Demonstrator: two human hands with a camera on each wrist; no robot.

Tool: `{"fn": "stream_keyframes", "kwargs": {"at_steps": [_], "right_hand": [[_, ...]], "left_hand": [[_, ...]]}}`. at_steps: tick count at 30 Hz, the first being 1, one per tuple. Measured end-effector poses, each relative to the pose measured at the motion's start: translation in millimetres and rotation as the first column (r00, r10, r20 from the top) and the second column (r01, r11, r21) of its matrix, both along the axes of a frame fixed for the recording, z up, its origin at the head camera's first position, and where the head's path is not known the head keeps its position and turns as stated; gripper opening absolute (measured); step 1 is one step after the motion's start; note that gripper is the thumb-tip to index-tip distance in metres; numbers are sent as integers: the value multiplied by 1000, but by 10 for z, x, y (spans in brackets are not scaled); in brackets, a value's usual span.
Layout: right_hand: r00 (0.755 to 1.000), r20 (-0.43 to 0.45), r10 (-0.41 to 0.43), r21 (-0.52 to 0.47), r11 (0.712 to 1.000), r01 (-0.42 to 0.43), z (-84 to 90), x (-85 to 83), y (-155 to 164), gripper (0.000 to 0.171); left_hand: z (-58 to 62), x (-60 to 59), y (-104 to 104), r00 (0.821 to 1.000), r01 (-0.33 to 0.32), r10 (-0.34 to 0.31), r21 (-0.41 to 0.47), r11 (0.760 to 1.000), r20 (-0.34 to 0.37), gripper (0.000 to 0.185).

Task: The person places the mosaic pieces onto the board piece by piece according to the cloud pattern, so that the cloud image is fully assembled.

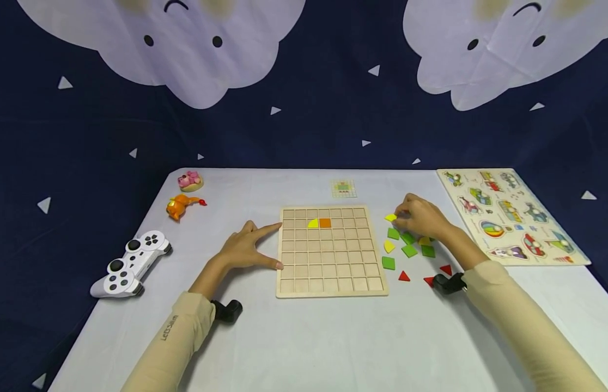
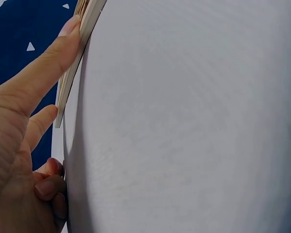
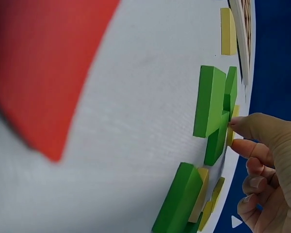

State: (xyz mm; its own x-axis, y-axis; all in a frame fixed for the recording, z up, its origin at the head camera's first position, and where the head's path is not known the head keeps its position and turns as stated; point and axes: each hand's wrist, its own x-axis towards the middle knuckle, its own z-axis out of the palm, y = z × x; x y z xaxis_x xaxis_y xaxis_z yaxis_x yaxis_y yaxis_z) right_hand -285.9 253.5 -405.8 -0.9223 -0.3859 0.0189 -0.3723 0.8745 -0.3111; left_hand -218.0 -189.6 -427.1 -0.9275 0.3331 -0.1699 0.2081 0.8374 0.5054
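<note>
Beside the right edge of the wooden grid board, the right hand pinches a yellow piece between thumb and fingertips, at the far end of a loose pile of green pieces, yellow pieces and 3 red triangles. On the board, a yellow quarter-round and an orange square sit side by side in the 2nd row. The left hand lies released on the counter, forefinger and thumb straight against the board's left edge. Farther left lie a white game controller and 2 small toy animals; a picture puzzle lies at far right.
</note>
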Motion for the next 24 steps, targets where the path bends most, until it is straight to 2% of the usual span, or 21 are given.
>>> {"fn": "stream_keyframes", "kwargs": {"at_steps": [10, 16, 24], "right_hand": [[1000, -20, -2, -2, 1000, 2, -4, -15, -50, 29], [996, -78, 42, -43, 998, -45, 17, 1, -162, 27], [989, -88, 119, -76, 989, -125, 62, -37, -475, 25]], "left_hand": [[-12, -7, -2, 1000, -2, 2, -2, 1000, -2, 106], [-23, -12, -12, 1000, 1, -1, -1, 1000, -8, 106], [-23, -12, -12, 1000, 0, 0, 21, 1000, -2, 106]]}}
